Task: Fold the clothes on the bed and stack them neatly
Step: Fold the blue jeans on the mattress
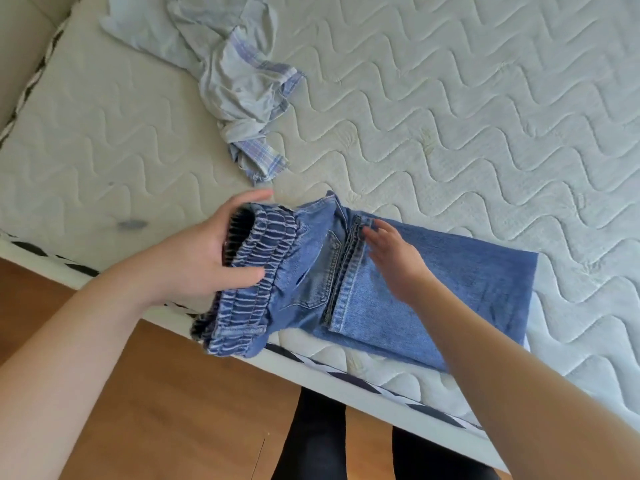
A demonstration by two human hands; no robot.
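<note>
A pair of blue jeans [450,299] lies partly folded near the front edge of the bed. My left hand [204,251] grips the gathered elastic waistband and holds it lifted above the mattress edge. Flat on the denim, with straight fingers, my right hand [391,258] presses beside the leg hems that lie across the middle. A crumpled pale blue garment with plaid trim [239,88] sits unfolded further back on the mattress.
The quilted white mattress [467,109] fills most of the view, with a small grey stain [131,224] at the left. Its striped front edge [363,379] runs diagonally. Wooden floor [173,410] and my dark-clad legs [315,441] are below it.
</note>
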